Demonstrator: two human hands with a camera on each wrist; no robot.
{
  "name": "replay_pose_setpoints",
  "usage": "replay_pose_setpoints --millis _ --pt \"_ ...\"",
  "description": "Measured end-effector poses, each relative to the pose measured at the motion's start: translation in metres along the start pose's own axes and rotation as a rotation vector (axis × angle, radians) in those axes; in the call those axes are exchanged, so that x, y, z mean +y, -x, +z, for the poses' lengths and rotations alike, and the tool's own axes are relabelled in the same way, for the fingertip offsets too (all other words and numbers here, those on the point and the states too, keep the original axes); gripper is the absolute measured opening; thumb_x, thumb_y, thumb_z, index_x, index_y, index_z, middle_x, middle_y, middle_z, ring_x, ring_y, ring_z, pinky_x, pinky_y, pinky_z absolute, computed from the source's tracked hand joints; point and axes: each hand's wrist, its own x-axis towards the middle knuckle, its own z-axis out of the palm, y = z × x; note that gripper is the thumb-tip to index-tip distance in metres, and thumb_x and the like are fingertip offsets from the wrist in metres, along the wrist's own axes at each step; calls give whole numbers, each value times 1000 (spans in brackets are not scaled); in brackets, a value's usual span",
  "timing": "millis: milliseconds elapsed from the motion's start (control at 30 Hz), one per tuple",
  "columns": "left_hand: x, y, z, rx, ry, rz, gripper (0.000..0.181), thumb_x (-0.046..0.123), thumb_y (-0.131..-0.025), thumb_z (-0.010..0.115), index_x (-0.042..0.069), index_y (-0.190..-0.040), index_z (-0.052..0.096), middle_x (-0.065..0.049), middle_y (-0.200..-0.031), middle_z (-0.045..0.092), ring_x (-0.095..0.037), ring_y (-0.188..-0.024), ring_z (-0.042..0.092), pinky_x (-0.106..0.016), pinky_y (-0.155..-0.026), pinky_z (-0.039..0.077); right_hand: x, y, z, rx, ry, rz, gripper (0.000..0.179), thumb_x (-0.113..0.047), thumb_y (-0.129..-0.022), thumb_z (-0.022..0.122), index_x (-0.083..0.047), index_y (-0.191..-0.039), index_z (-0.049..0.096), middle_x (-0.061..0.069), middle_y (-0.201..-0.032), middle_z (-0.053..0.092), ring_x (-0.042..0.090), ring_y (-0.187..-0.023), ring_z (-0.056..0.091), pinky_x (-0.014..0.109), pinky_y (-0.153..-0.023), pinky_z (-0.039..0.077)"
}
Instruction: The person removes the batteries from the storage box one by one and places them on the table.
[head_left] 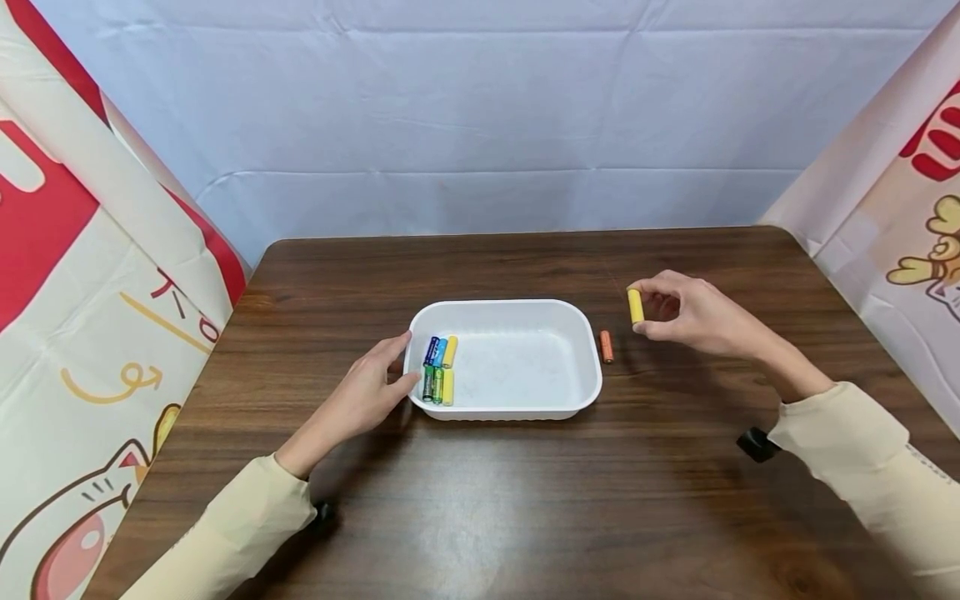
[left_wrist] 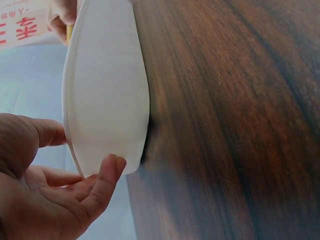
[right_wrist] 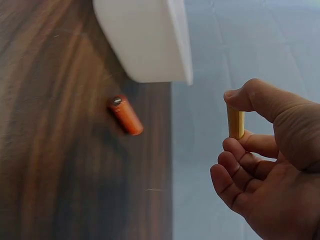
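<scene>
Sleeves: cream-coloured, the left sleeve [head_left: 232,533] at the lower left, the right sleeve [head_left: 862,454] at the lower right.
Left hand: the left hand [head_left: 367,385] grips the near-left corner of a white tray [head_left: 517,412], thumb over the rim, fingers against the outer wall.
Tray contents: six batteries in two rows at the left end; the far row has a dark blue battery [head_left: 431,351], a light blue battery [head_left: 440,352] and a yellow one; the near row a dark green battery [head_left: 428,384], a green battery [head_left: 438,386] and another yellow.
Right hand: the right hand [head_left: 697,315] pinches a yellow battery [head_left: 636,306] end to end between thumb and finger, raised right of the tray.
Orange battery: the orange battery [head_left: 607,347] lies on the table [head_left: 480,508], just beside the tray's right end.
Backdrop: pale creased cloth [head_left: 480,117].
</scene>
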Motion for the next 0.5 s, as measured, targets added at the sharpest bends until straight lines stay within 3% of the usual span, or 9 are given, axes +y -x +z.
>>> replay_pose_setpoints --millis 500 --pt "-1 0 0 2 1 10 64 12 -102 64 -8 -156 36 -25 -155 44 -34 -115 65 -48 -94 53 30 9 38 -90 -32 66 42 -8 -87 80 6 -124 67 11 -102 62 24 -90 60 28 -73 51"
